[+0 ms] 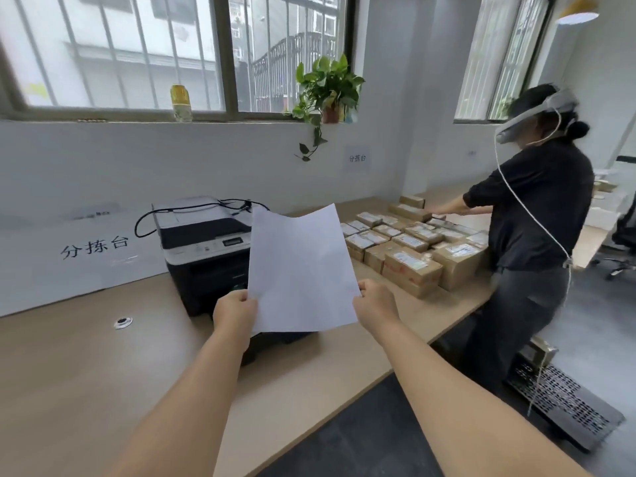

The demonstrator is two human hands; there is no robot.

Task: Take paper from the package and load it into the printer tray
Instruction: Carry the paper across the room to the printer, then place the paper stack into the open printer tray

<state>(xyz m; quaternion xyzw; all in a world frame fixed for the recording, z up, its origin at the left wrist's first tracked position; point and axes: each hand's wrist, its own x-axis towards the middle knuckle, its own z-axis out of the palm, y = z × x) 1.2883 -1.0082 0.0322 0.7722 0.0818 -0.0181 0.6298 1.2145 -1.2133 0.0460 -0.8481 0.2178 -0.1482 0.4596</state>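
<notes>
White paper (300,270) is held upright in the air in front of the printer (203,249), a black and grey machine on the wooden table (86,366). My left hand (234,313) pinches the paper's lower left edge. My right hand (375,304) grips its lower right edge. The paper covers the printer's right half. A dark part that may be the pulled-out tray (272,340) shows just below the paper. No paper package is in view.
Many small cardboard boxes (409,249) cover the table to the right of the printer. A person in dark clothes (537,235) with a headset stands at the right, reaching over them. A black cable (144,222) loops behind the printer. A round grommet (123,322) sits in the tabletop.
</notes>
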